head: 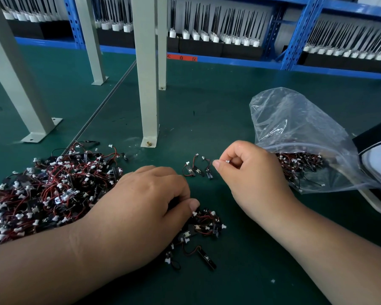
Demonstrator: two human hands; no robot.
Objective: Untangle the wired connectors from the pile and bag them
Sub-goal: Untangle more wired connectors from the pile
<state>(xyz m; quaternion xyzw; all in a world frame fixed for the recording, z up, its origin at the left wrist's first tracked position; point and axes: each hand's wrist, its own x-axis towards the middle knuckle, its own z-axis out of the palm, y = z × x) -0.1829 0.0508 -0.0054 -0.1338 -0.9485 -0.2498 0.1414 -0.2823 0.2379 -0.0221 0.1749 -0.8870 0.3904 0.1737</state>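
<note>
Pinching a connector [227, 161], right hand [249, 172] sits beside the open bag [295, 119] — left hand [145, 194] grips a clump [205, 225].

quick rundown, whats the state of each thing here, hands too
big pile: tangled heap
small clump: tangled, gripped by left hand
loose connectors: separated, lying flat
white plug: pinched by right hand
bag: open, partly filled

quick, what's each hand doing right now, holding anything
left hand: fingers curled, gripping the small clump of wired connectors.
right hand: pinches a white plug between thumb and forefinger.
</note>
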